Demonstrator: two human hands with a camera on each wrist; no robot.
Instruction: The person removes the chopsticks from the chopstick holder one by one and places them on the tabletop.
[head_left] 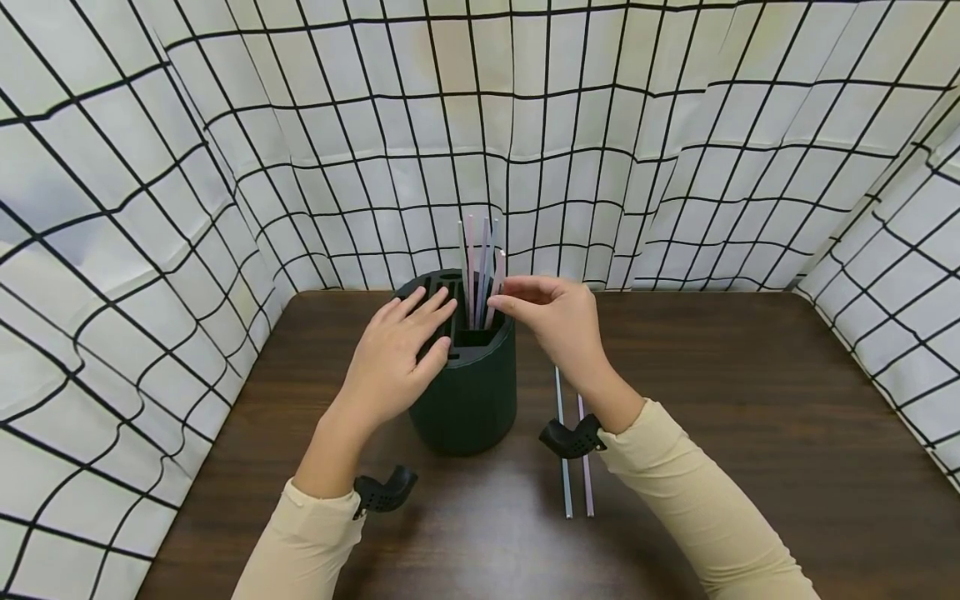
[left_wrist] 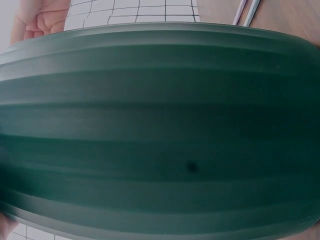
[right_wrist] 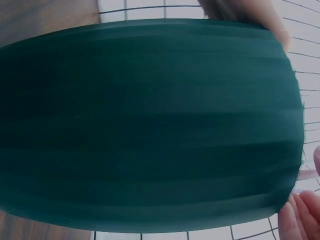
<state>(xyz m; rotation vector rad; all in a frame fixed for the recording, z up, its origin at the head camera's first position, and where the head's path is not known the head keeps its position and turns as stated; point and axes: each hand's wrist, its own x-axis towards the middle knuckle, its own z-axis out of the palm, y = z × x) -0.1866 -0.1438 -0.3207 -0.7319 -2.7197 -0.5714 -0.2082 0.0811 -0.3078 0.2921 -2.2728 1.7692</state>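
A dark green, ribbed round holder stands upright on the table, its top split into compartments. Several thin pastel straws stand upright in its right compartment. My right hand pinches a pink straw between thumb and fingers at the holder's right rim; its lower end is inside the compartment. Spread fingers of my left hand rest over the holder's left top edge. The holder's wall fills most of both wrist views. Fingertips of the right hand show at the right wrist view's lower right.
A blue straw and a pink straw lie side by side on the brown wooden table, under the right forearm. White cloth with a black grid encloses the table at the back and sides.
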